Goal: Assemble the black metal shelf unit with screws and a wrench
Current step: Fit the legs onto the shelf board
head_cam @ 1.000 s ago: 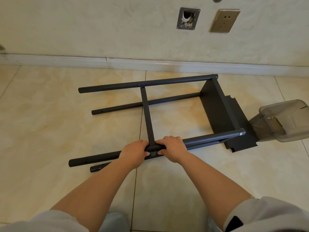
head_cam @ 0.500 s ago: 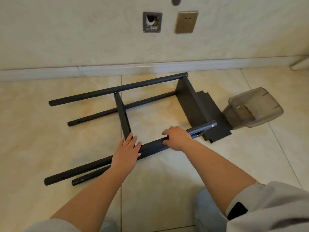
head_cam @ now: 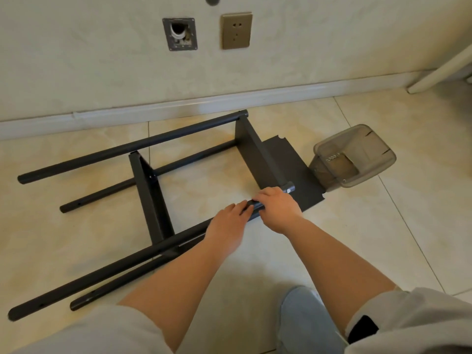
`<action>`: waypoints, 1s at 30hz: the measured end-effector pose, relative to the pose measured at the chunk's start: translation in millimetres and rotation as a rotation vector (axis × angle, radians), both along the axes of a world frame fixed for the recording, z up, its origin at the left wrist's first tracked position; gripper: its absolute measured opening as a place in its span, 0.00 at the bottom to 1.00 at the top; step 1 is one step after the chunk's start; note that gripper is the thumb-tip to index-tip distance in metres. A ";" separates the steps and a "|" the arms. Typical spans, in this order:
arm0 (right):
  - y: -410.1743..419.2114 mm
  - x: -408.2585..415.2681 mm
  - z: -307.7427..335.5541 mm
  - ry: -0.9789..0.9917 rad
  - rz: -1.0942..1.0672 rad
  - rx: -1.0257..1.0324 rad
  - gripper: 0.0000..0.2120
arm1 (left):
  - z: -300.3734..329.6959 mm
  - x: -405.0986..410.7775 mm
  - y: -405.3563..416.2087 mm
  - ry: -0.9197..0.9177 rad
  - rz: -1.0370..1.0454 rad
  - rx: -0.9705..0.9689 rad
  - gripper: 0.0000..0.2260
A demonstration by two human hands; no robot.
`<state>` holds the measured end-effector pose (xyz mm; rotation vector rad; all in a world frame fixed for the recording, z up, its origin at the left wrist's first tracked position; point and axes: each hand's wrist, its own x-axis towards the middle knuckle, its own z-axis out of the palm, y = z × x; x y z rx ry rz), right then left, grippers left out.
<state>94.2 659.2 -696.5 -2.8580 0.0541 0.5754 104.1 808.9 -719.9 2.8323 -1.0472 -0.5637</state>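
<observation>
While the person crouches over the tiled floor (head_cam: 293, 254), a knee in pale jeans (head_cam: 304, 320) shows at the near edge between two grey sleeves. Just beyond, both bare forearms reach out to the black metal shelf unit (head_cam: 153, 200), which lies on its side on the floor in front of the wall. The left hand (head_cam: 226, 224) rests on the nearest upper tube (head_cam: 102, 273) with its fingers stretched fairly straight along it, a relaxed, unclenched grip. The right hand (head_cam: 277, 206) sits just beside it, closer to the tube's end, its fingers curled over the tube and holding it. A second, lower tube (head_cam: 122, 284) lies on the floor just under the near one. Further out, a narrow cross panel (head_cam: 150, 198) joins the near tube to the far one, and a wider shelf panel (head_cam: 258, 154) stands at the unit's right end, with a flat dark sheet (head_cam: 296, 172) lying on the floor behind it. A clear plastic container (head_cam: 355, 157) rests tilted beside that sheet. Beyond runs a white skirting board (head_cam: 204, 103), and on the wall above are a socket (head_cam: 236, 30) and an open pipe plate (head_cam: 180, 34).
</observation>
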 end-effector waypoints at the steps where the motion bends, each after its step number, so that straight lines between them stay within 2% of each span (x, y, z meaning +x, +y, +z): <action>1: -9.7 0.6 -1.3 -0.042 -0.035 -0.025 0.19 | -1.8 1.4 -9.6 -0.010 -0.009 -0.002 0.28; 4: -47.2 3.4 -5.9 -0.147 -0.234 -0.112 0.19 | -6.7 9.8 -26.8 0.008 0.007 -0.034 0.28; 8: -96.6 6.3 -17.4 -0.096 -0.479 -0.164 0.21 | -8.5 22.9 -40.3 0.006 0.033 -0.066 0.28; 16: -135.6 13.1 -40.5 0.054 -0.624 -0.135 0.25 | -22.7 28.9 -67.8 0.022 0.089 -0.140 0.26; 21: -152.6 8.2 -53.9 0.147 -0.604 -0.236 0.23 | -30.0 28.7 -66.7 0.057 0.115 -0.209 0.24; 25: -155.7 2.5 -57.4 0.198 -0.503 -0.403 0.23 | -28.3 31.2 -65.8 0.085 0.117 -0.212 0.23; 30: -161.0 3.8 -55.9 0.201 -0.352 -0.511 0.19 | -28.8 30.8 -64.7 0.090 0.113 -0.204 0.24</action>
